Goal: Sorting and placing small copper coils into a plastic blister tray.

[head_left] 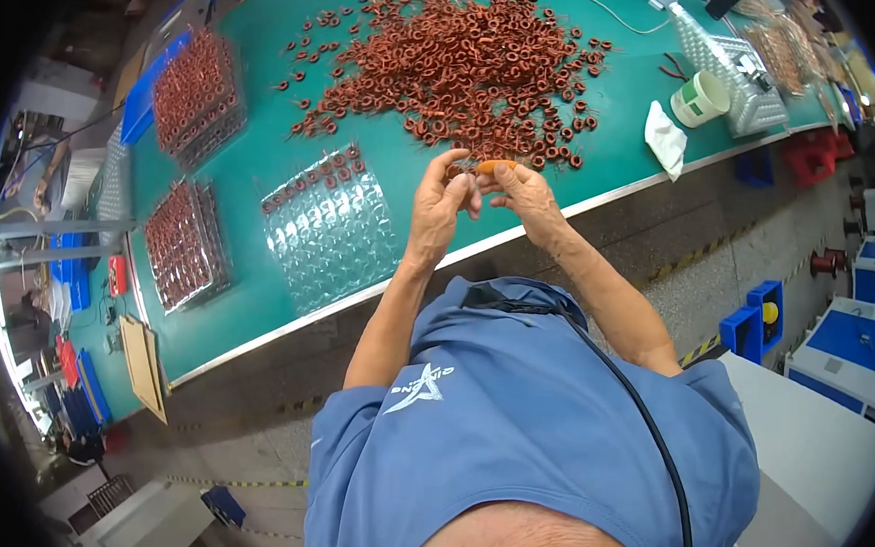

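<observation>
Both hands meet just above the near edge of the green surface (272, 23): the left hand (440, 205) and right hand (525, 194) pinch a small orange-brown wound ring coil (494, 165) between nearly closed fingers. This looks like inspecting one coil taken from the big pile of coils (461, 59). Seating it in the clear blister tray (332, 229) to the left would need a careful one-handed grip.

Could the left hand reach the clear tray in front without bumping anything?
Probably yes: the left hand is raised just right of the clear tray, with only bare green table between them.
</observation>
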Available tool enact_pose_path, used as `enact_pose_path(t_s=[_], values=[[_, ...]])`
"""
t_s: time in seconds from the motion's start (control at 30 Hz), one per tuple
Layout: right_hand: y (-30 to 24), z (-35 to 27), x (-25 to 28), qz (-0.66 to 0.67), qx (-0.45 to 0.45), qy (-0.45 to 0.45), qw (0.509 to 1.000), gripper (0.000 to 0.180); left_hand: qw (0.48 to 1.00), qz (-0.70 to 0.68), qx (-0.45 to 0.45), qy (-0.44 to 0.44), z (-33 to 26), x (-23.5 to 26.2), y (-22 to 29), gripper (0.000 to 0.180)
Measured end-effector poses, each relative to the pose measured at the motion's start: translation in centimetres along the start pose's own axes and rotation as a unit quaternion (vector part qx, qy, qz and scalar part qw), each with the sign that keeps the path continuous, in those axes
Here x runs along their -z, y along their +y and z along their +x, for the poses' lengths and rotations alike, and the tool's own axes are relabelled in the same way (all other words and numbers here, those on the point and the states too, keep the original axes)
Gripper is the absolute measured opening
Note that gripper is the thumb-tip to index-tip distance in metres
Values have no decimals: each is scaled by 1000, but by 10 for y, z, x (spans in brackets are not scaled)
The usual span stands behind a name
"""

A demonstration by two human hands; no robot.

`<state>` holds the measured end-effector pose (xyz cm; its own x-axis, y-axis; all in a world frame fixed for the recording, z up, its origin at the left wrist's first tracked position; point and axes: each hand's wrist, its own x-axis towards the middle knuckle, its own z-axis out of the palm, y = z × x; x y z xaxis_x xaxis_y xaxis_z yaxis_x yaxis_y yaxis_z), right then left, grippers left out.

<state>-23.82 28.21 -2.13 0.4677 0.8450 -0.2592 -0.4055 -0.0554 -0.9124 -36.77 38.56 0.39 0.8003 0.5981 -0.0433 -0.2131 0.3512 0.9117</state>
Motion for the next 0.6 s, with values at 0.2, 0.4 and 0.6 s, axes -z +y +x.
enact_pose_path(t_s=[0.2,0.4,0.6], values=[[-8,-1,-17,-8,72,-53,996,39,999,47,-15,-19,-2,-5,-1,30],[-37,-15,-31,-232,150,95,956,28,945,310,-86,57,-14,-7,2,24],[-16,-4,-8,-181,40,28,982,41,995,86,2,46,-25,1,-7,24]])
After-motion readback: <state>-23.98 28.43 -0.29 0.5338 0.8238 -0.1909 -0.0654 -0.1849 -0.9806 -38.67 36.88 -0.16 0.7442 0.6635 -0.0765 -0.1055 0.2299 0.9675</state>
